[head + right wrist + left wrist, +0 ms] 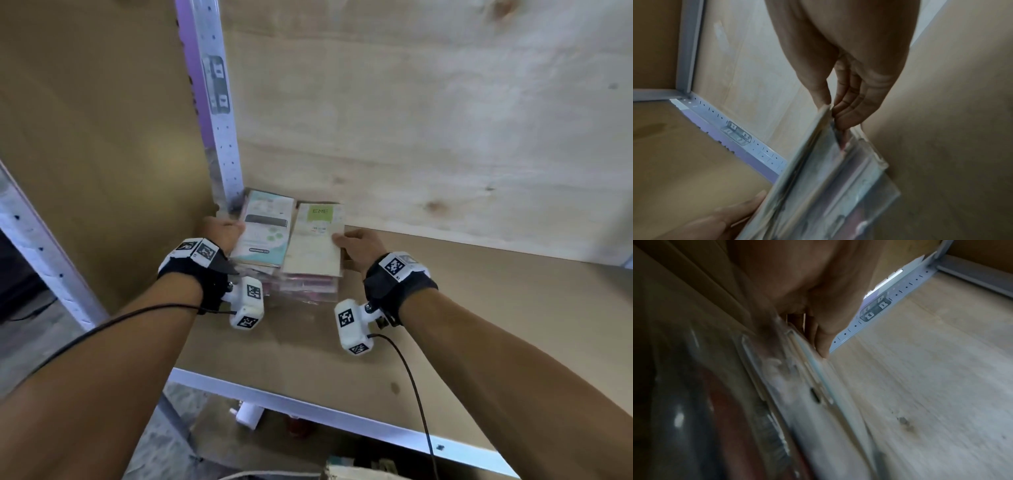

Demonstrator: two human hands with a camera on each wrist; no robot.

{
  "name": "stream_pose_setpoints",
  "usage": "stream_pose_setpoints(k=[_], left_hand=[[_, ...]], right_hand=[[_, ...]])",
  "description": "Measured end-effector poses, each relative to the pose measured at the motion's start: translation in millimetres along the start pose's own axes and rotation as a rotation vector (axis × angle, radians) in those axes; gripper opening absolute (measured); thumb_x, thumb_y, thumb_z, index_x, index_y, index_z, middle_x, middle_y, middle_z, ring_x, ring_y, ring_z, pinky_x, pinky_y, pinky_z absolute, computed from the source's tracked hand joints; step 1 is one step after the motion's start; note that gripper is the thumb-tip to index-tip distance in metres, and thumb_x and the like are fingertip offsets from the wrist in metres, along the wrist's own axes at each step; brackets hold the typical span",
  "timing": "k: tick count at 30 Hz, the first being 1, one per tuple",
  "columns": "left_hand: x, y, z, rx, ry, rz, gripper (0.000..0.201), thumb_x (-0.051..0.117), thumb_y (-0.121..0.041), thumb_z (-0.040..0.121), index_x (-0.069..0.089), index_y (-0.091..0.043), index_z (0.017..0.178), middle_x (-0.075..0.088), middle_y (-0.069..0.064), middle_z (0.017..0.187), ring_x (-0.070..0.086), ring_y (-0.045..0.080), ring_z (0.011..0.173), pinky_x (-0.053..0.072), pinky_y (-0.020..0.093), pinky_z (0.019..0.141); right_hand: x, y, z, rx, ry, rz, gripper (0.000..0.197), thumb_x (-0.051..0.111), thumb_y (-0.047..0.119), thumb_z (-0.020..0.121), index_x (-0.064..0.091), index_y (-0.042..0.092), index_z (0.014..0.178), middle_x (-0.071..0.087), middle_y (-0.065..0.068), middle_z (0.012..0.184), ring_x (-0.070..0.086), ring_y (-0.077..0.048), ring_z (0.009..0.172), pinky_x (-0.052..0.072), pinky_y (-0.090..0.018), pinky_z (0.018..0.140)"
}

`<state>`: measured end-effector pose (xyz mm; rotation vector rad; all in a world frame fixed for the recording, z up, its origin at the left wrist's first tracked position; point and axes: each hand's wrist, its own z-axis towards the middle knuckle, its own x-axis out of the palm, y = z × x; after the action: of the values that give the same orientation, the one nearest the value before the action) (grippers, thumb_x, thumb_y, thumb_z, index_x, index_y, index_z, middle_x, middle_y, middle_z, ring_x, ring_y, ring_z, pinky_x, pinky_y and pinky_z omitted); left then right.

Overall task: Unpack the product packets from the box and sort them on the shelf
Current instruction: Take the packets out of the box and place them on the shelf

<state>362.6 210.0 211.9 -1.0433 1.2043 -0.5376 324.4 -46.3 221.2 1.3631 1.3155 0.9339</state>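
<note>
Two stacks of product packets lie side by side in the back left corner of the shelf [462, 308]. A teal-and-white packet [265, 233] tops the left stack; a beige packet with a green label [317, 240] tops the right one. My left hand [236, 228] grips the left stack's left edge, thumb [824, 344] on the top packet [818, 369]. My right hand [339, 240] pinches the right stack's top packets [818, 186] at their right edge, thumb [819, 91] above and fingers [853, 104] beneath. Clear-wrapped pink packets [306, 284] sit lower in that stack.
A perforated metal upright [222, 137] stands right behind the stacks, with a brown side panel [102, 137] to its left and a plywood back wall [445, 120]. The shelf's metal front rail [308, 411] runs below my arms. A white object [248, 413] lies under the shelf.
</note>
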Motion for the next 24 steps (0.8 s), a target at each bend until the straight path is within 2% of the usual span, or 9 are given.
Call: stream_pose_setpoints(k=[3, 5, 7, 9, 12, 14, 18, 21, 24], left_hand=[[-2, -2, -3, 0.007, 0.043, 0.084, 0.026, 0.064, -0.031, 0.095, 0.058, -0.009, 0.082, 0.056, 0.012, 0.086, 0.052, 0.022, 0.08, 0.043, 0.034, 0.074], [-5, -5, -8, 0.018, 0.076, 0.121, 0.037, 0.061, -0.039, 0.096, 0.066, -0.003, 0.089, 0.063, 0.016, 0.095, 0.061, 0.027, 0.087, 0.05, 0.039, 0.084], [-10, -9, -17, 0.023, 0.097, 0.181, 0.052, 0.058, -0.045, 0.096, 0.07, 0.004, 0.107, 0.068, 0.021, 0.112, 0.065, 0.035, 0.103, 0.05, 0.043, 0.095], [-16, -14, -31, 0.036, 0.11, 0.254, 0.058, 0.056, -0.049, 0.096, 0.067, 0.003, 0.12, 0.065, 0.022, 0.124, 0.062, 0.038, 0.112, 0.049, 0.044, 0.099], [-25, -23, -59, 0.123, 0.142, 0.349, 0.051, 0.056, -0.043, 0.097, 0.067, 0.002, 0.117, 0.066, 0.023, 0.123, 0.062, 0.039, 0.11, 0.049, 0.047, 0.098], [-30, -28, -82, 0.177, 0.126, 0.414, 0.047, 0.056, -0.042, 0.096, 0.069, 0.001, 0.11, 0.067, 0.023, 0.117, 0.063, 0.038, 0.105, 0.051, 0.046, 0.095], [-34, -30, -138, 0.229, 0.113, 0.402, 0.041, 0.061, -0.037, 0.093, 0.066, -0.013, 0.127, 0.059, 0.01, 0.139, 0.057, 0.029, 0.124, 0.043, 0.034, 0.107], [-28, -25, -182, 0.305, 0.115, 0.351, 0.028, 0.063, -0.029, 0.094, 0.072, -0.014, 0.115, 0.066, 0.006, 0.13, 0.06, 0.025, 0.119, 0.042, 0.028, 0.1], [-20, -19, -227, 0.354, 0.155, 0.363, 0.024, 0.062, -0.027, 0.095, 0.075, -0.013, 0.109, 0.07, 0.008, 0.12, 0.061, 0.027, 0.113, 0.04, 0.025, 0.088]], right_hand=[[1, -1, 1, -0.009, 0.004, -0.103, 0.035, 0.067, 0.019, 0.093, 0.061, -0.003, 0.12, 0.07, -0.02, 0.114, 0.069, -0.035, 0.104, 0.057, -0.048, 0.089], [-2, -1, -3, -0.011, 0.036, -0.161, 0.035, 0.067, 0.023, 0.093, 0.063, -0.001, 0.118, 0.071, -0.017, 0.113, 0.07, -0.033, 0.102, 0.057, -0.046, 0.091], [-7, -1, -11, -0.029, 0.054, -0.207, 0.035, 0.064, 0.027, 0.095, 0.064, -0.001, 0.116, 0.071, -0.014, 0.11, 0.069, -0.03, 0.095, 0.056, -0.04, 0.09], [-14, -1, -25, -0.042, 0.056, -0.216, 0.029, 0.06, 0.027, 0.098, 0.064, 0.002, 0.111, 0.065, -0.014, 0.096, 0.06, -0.027, 0.083, 0.052, -0.037, 0.079], [-30, 0, -51, -0.044, 0.086, -0.233, 0.017, 0.057, 0.024, 0.099, 0.058, 0.008, 0.096, 0.054, -0.011, 0.082, 0.054, -0.025, 0.073, 0.048, -0.033, 0.068], [-42, -1, -73, -0.025, 0.132, -0.2, 0.011, 0.058, 0.018, 0.098, 0.054, 0.009, 0.094, 0.053, -0.01, 0.078, 0.053, -0.023, 0.065, 0.047, -0.031, 0.061], [-65, -13, -123, -0.01, 0.182, -0.206, 0.006, 0.058, 0.011, 0.098, 0.055, 0.008, 0.102, 0.058, -0.009, 0.077, 0.054, -0.02, 0.061, 0.046, -0.025, 0.057], [-83, -29, -158, 0.001, 0.195, -0.238, 0.009, 0.057, 0.009, 0.098, 0.057, 0.007, 0.106, 0.059, -0.009, 0.08, 0.056, -0.019, 0.063, 0.047, -0.026, 0.059], [-100, -49, -193, 0.015, 0.181, -0.238, 0.01, 0.055, 0.009, 0.098, 0.057, 0.005, 0.108, 0.059, -0.011, 0.08, 0.057, -0.02, 0.063, 0.047, -0.026, 0.059]])
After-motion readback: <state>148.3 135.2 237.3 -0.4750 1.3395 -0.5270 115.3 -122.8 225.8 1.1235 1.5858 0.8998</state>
